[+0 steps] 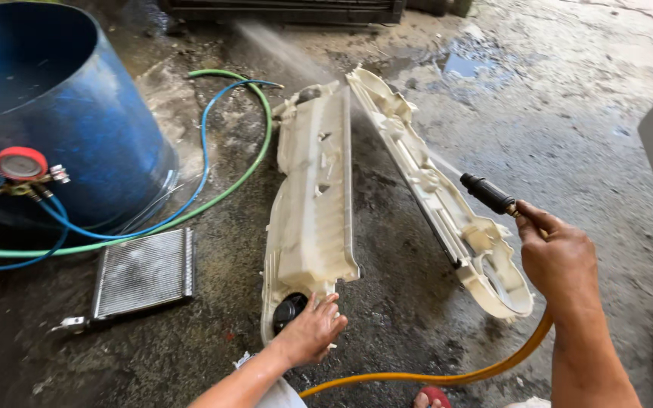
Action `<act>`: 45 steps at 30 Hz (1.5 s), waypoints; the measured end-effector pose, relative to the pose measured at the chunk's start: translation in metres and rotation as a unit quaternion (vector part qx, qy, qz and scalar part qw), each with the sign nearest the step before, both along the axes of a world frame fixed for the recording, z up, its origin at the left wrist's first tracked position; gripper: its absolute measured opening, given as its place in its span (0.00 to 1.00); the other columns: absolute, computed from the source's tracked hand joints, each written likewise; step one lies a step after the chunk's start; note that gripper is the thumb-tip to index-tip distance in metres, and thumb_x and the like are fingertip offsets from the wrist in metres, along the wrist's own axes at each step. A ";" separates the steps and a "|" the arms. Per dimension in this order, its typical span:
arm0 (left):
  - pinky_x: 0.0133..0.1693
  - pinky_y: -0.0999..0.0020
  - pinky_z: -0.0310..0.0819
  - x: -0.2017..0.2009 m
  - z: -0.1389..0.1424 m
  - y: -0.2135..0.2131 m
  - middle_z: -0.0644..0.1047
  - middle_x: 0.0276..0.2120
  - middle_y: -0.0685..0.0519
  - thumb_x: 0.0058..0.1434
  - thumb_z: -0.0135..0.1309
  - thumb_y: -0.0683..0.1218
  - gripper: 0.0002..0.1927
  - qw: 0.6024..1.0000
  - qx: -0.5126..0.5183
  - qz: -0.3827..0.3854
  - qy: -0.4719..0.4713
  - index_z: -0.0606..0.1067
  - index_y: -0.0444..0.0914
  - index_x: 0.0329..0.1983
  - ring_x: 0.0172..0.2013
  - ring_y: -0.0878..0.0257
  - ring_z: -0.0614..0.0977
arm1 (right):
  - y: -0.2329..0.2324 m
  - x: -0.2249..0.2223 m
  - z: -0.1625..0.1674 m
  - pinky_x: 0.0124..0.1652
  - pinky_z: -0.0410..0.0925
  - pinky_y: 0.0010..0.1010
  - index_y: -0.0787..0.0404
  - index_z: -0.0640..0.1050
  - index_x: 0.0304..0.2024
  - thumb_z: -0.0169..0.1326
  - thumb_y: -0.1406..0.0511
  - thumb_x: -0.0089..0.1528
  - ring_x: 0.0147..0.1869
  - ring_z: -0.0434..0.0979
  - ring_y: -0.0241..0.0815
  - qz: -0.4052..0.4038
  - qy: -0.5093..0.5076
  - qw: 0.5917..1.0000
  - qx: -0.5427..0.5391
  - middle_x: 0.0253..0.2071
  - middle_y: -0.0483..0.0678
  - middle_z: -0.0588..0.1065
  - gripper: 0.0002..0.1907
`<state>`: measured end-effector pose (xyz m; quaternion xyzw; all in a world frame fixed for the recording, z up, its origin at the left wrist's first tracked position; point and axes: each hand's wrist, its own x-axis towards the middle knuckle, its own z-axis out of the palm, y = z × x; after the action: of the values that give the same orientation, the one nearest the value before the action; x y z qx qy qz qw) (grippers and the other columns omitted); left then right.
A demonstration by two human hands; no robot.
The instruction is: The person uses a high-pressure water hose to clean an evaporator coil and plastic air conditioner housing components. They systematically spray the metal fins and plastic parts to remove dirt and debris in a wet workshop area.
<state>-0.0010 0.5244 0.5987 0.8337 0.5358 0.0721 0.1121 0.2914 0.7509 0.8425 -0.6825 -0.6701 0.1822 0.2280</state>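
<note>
My right hand (pixel 557 261) grips a spray nozzle (pixel 487 194) with a black tip, fed by an orange hose (pixel 447 375). A thin jet of water runs from it up and to the left across two long cream plastic housings. My left hand (pixel 313 330) rests with fingers spread on the near end of the left housing (pixel 313 204), beside a round black part (pixel 289 310). The right housing (pixel 436 193) lies at an angle under the nozzle, apart from my hands.
A big blue drum (pixel 54 113) stands at the left with a red and blue gauge set (pixel 9 170) hanging on it. Green and blue hoses (pixel 221 174) loop over the wet concrete. A small finned metal radiator (pixel 143 273) lies near the left. A puddle (pixel 462 64) sits far back.
</note>
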 end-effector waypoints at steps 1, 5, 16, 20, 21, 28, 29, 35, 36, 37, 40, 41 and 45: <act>0.63 0.29 0.56 -0.009 -0.003 -0.005 0.68 0.54 0.33 0.52 0.65 0.45 0.30 1.000 -0.015 -0.010 0.022 0.68 0.32 0.55 0.68 0.36 0.60 | 0.007 -0.005 -0.005 0.33 0.67 0.38 0.39 0.82 0.58 0.56 0.54 0.68 0.30 0.76 0.45 0.009 0.013 1.000 0.010 0.34 0.53 0.80 0.16; 0.60 0.29 0.58 -0.056 -0.034 -0.028 0.69 0.55 0.36 0.60 0.55 0.41 0.20 0.994 -0.036 -0.007 0.103 0.69 0.35 0.55 0.71 0.42 0.59 | 0.035 -0.029 -0.022 0.30 0.67 0.43 0.37 0.81 0.59 0.54 0.54 0.69 0.27 0.75 0.49 0.015 -0.025 0.999 -0.026 0.31 0.54 0.80 0.16; 0.64 0.27 0.46 -0.173 -0.146 -0.164 0.61 0.67 0.40 0.65 0.47 0.40 0.23 0.951 -0.191 0.009 0.245 0.63 0.41 0.63 0.75 0.45 0.42 | 0.042 -0.025 -0.051 0.27 0.63 0.41 0.39 0.81 0.58 0.53 0.54 0.69 0.25 0.72 0.45 0.005 -0.030 0.998 -0.046 0.29 0.54 0.80 0.16; 0.64 0.31 0.49 -0.164 -0.131 -0.196 0.59 0.69 0.39 0.56 0.55 0.34 0.29 0.986 -0.101 0.031 0.127 0.64 0.42 0.60 0.74 0.45 0.50 | 0.062 0.012 -0.067 0.29 0.66 0.45 0.42 0.82 0.60 0.54 0.53 0.71 0.28 0.75 0.49 -0.028 -0.062 0.997 -0.027 0.32 0.58 0.80 0.16; 0.63 0.31 0.52 -0.159 -0.118 -0.200 0.60 0.69 0.35 0.56 0.59 0.36 0.27 0.996 -0.051 0.041 0.064 0.64 0.42 0.57 0.73 0.44 0.53 | 0.072 0.020 -0.070 0.32 0.67 0.44 0.42 0.82 0.59 0.55 0.53 0.71 0.30 0.76 0.49 -0.033 -0.063 0.997 -0.010 0.33 0.57 0.80 0.16; 0.65 0.40 0.59 -0.145 0.055 -0.172 0.60 0.66 0.31 0.31 0.63 0.34 0.42 0.993 -0.061 0.090 -0.051 0.64 0.38 0.54 0.69 0.38 0.59 | 0.097 0.063 -0.117 0.37 0.71 0.45 0.39 0.81 0.60 0.55 0.53 0.70 0.36 0.81 0.52 -0.082 -0.058 0.992 -0.071 0.37 0.56 0.82 0.17; 0.64 0.39 0.59 -0.143 0.084 -0.162 0.61 0.65 0.32 0.34 0.64 0.35 0.40 0.994 -0.043 0.094 -0.023 0.65 0.38 0.54 0.68 0.39 0.61 | 0.100 0.065 -0.120 0.37 0.72 0.46 0.39 0.81 0.61 0.55 0.53 0.70 0.37 0.82 0.52 -0.079 -0.058 0.992 -0.075 0.37 0.57 0.82 0.17; 0.61 0.35 0.54 -0.155 0.177 -0.137 0.61 0.67 0.35 0.41 0.60 0.41 0.35 0.982 -0.108 0.090 0.129 0.68 0.39 0.57 0.71 0.39 0.57 | 0.105 0.062 -0.116 0.38 0.71 0.44 0.39 0.82 0.59 0.56 0.52 0.68 0.38 0.80 0.50 -0.041 -0.059 0.996 -0.061 0.39 0.56 0.81 0.17; 0.61 0.33 0.53 -0.162 0.173 -0.141 0.60 0.67 0.36 0.49 0.56 0.42 0.28 0.974 -0.127 0.073 0.171 0.68 0.39 0.56 0.72 0.39 0.56 | 0.104 0.061 -0.113 0.38 0.71 0.44 0.39 0.82 0.59 0.56 0.52 0.68 0.37 0.80 0.50 -0.044 -0.050 0.995 -0.074 0.38 0.56 0.81 0.17; 0.60 0.30 0.53 -0.171 0.164 -0.149 0.60 0.67 0.36 0.57 0.53 0.42 0.20 0.965 -0.145 0.056 0.212 0.68 0.40 0.54 0.73 0.39 0.55 | 0.103 0.060 -0.110 0.38 0.71 0.44 0.38 0.81 0.59 0.55 0.52 0.69 0.37 0.80 0.50 -0.047 -0.041 0.994 -0.086 0.37 0.56 0.82 0.17; 0.56 0.11 0.48 -0.215 0.127 -0.184 0.58 0.66 0.33 0.62 0.48 0.46 0.16 0.949 -0.149 -0.060 0.270 0.67 0.38 0.53 0.73 0.35 0.51 | 0.101 0.057 -0.100 0.38 0.71 0.45 0.38 0.81 0.60 0.55 0.52 0.69 0.36 0.81 0.51 -0.046 -0.024 0.994 -0.096 0.36 0.56 0.81 0.17; 0.57 0.12 0.48 -0.230 0.113 -0.200 0.58 0.67 0.33 0.63 0.48 0.48 0.17 0.949 -0.171 -0.041 0.262 0.67 0.40 0.54 0.73 0.36 0.49 | 0.101 0.056 -0.097 0.37 0.71 0.45 0.38 0.81 0.60 0.55 0.52 0.69 0.35 0.81 0.51 -0.044 -0.021 0.994 -0.095 0.35 0.56 0.81 0.17; 0.60 0.18 0.51 -0.270 0.071 -0.259 0.61 0.65 0.36 0.60 0.51 0.50 0.20 0.956 -0.170 0.071 0.229 0.68 0.42 0.54 0.72 0.36 0.50 | 0.098 0.051 -0.086 0.35 0.70 0.43 0.40 0.82 0.59 0.54 0.53 0.69 0.31 0.79 0.50 -0.001 -0.025 0.998 -0.060 0.33 0.55 0.80 0.17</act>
<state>-0.2713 0.2659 0.6693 0.7567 0.6090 -0.2049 0.1208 0.3427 0.8486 0.7566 -0.6997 -0.6630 0.2047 0.1699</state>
